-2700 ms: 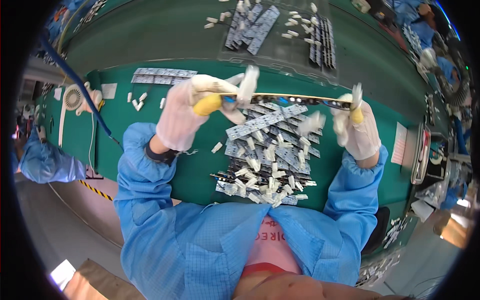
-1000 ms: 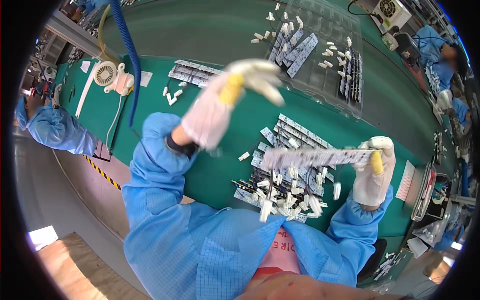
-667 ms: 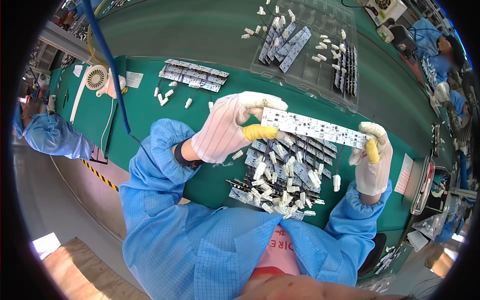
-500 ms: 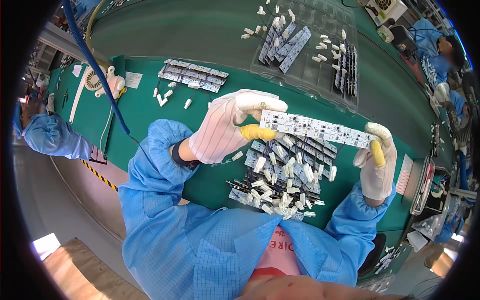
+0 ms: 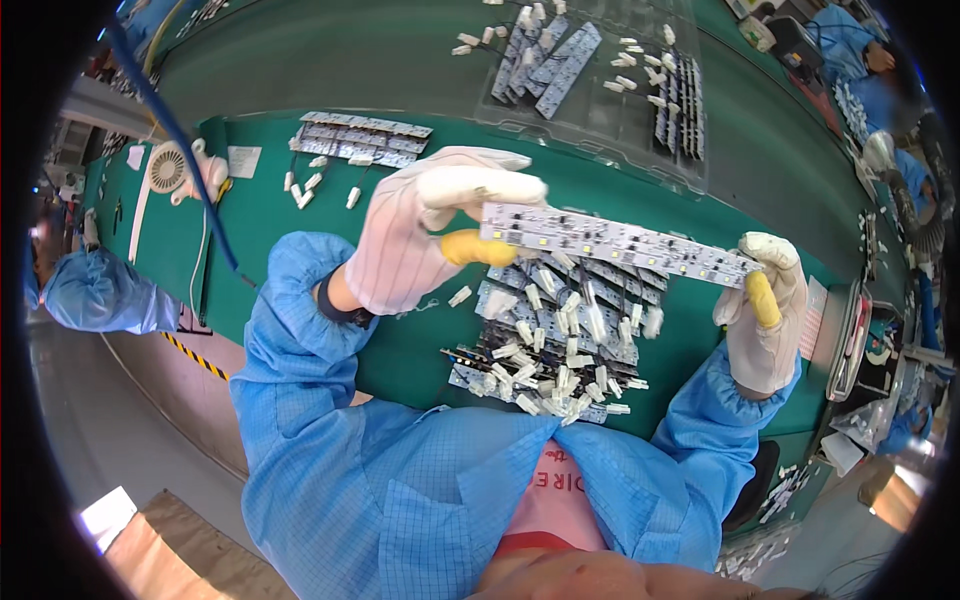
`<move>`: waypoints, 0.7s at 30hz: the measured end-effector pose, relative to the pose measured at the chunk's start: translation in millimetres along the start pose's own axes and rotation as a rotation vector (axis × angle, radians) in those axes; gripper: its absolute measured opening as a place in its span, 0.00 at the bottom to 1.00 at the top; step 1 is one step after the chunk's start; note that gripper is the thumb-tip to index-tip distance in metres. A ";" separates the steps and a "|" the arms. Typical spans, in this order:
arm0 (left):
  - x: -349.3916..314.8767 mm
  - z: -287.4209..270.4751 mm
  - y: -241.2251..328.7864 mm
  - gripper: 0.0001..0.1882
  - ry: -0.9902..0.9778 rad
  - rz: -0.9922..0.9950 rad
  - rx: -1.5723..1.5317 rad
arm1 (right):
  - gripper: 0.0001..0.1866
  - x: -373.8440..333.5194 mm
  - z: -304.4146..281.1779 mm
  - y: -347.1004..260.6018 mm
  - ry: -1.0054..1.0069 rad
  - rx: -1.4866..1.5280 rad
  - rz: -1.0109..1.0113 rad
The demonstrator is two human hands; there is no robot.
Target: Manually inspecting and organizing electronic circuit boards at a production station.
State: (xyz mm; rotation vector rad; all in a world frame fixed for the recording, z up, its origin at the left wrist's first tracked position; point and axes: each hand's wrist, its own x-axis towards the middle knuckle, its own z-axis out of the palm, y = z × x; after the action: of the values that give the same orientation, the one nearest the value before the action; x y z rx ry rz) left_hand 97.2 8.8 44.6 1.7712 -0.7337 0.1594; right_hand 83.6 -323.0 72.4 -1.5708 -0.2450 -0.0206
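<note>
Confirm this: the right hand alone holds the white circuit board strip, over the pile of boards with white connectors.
Not alone: the head view shows the left hand gripping the white circuit board strip too, at the end opposite the right hand. It is indeed held over the pile of boards with white connectors.

Electronics assembly shop floor: green-topped workbench (image 5: 400, 345), heap of wired LED circuit boards (image 5: 560, 345), co-worker in blue smock (image 5: 112, 295), black-and-yellow floor tape (image 5: 195, 356).

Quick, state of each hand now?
Left hand: closed, holding the left end of the white circuit board strip.
Right hand: closed, holding its right end.
</note>
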 end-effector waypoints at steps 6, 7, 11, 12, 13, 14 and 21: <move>2.4 3.8 -3.8 0.25 0.059 -0.036 -0.013 | 0.20 -5.0 -3.1 -5.6 -0.028 0.068 0.098; 3.6 2.7 -6.1 0.25 0.070 -0.018 -0.016 | 0.22 -3.8 -5.9 -6.4 -0.053 0.059 0.104; 6.5 3.9 -10.6 0.27 0.096 0.019 -0.011 | 0.26 -7.1 -1.1 -11.7 -0.047 0.050 0.123; 6.9 2.2 -12.1 0.25 0.076 0.030 0.004 | 0.26 -8.0 -0.7 -12.0 -0.031 0.043 0.124; 6.6 0.5 -14.0 0.25 0.069 0.035 -0.004 | 0.26 -8.1 0.0 -11.1 -0.021 0.037 0.113; 6.3 -0.8 -16.3 0.24 0.059 0.100 0.009 | 0.25 -8.1 0.4 -10.0 -0.010 0.031 0.102; 0.6 9.4 -11.6 0.23 0.140 -0.039 -0.283 | 0.20 -9.8 -0.9 -14.2 -0.015 0.066 0.139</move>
State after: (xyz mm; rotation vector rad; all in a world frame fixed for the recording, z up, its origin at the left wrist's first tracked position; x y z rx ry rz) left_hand 101.6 1.7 32.2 1.4877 -0.5894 0.1438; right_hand 71.8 -325.4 84.7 -1.5193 -0.1459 0.1070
